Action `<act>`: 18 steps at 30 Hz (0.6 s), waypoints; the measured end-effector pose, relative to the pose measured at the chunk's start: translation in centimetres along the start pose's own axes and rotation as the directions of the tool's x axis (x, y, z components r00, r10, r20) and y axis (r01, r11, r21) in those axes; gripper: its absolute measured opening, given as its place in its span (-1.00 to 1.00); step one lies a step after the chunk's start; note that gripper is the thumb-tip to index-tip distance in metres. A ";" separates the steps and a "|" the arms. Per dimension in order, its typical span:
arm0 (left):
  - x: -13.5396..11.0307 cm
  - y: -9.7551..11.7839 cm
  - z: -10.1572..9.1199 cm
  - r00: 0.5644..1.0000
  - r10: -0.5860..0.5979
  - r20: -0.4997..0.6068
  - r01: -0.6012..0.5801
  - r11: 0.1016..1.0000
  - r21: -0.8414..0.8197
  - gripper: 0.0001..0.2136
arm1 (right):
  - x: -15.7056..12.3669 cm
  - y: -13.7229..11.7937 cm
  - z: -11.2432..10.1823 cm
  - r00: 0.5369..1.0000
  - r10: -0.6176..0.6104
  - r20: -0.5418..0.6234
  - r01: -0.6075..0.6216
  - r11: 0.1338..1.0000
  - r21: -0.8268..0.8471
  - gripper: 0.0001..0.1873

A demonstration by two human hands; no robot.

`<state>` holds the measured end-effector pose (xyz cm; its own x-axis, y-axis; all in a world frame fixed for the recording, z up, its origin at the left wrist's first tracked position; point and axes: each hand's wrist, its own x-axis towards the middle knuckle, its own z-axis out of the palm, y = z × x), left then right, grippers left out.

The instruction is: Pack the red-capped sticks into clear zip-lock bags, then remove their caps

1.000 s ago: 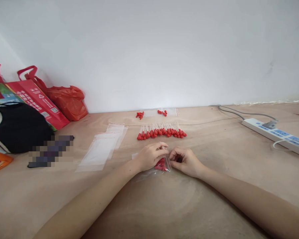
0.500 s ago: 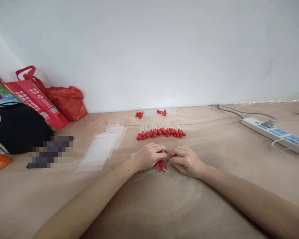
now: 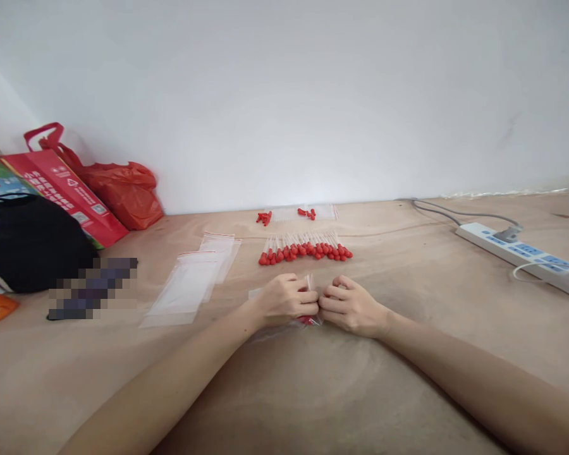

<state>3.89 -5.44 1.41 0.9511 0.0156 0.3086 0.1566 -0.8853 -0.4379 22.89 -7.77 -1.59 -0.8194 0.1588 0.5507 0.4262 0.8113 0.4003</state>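
My left hand (image 3: pixel 287 298) is closed on a clear zip bag (image 3: pixel 271 331) with red things (image 3: pixel 307 320) inside, mostly covered by its fingers. My right hand (image 3: pixel 353 308) meets it at the bag's right edge, fingertips pinched together on that edge. Just beyond both hands lies a row of white sticks with round red heads (image 3: pixel 306 251), heads toward me. To the left, several flat clear zip bags (image 3: pixel 180 291) with red seal lines overlap on the wooden table (image 3: pixel 341 398).
Farther back, small red pieces (image 3: pixel 264 218) lie on clear bags (image 3: pixel 284 213) near the wall. At right is a white power strip (image 3: pixel 526 256) with cables. Red bags (image 3: pixel 123 196), a black bag (image 3: pixel 33 246) and a blurred dark object (image 3: pixel 92 291) occupy the left side.
The fingers of both hands have come closer together along the bag's edge. Less of the red contents shows, and a bit of clear plastic now sticks up between the hands.
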 end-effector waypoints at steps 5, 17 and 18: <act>-0.3 -1.1 -1.0 0.996 -0.019 0.090 0.023 0.999 -0.039 -0.74 | -0.3 0.8 -0.1 0.998 0.007 0.060 -0.012 0.997 0.080 -0.70; -1.6 -0.5 -1.3 0.883 -0.460 0.093 0.457 0.799 -0.391 -0.79 | -0.4 0.7 -0.6 0.802 0.475 0.362 -0.592 0.551 0.588 -0.76; -2.0 -0.1 -1.1 0.837 -0.533 0.122 0.531 0.739 -0.414 -0.76 | -0.2 0.6 -0.5 0.763 0.519 0.384 -0.633 0.483 0.605 -0.75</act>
<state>1.67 -5.91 1.72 0.7454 0.5414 0.3888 0.5102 -0.8388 0.1899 23.55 -7.59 -1.10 -0.5515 0.7586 0.3469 0.4923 0.6317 -0.5988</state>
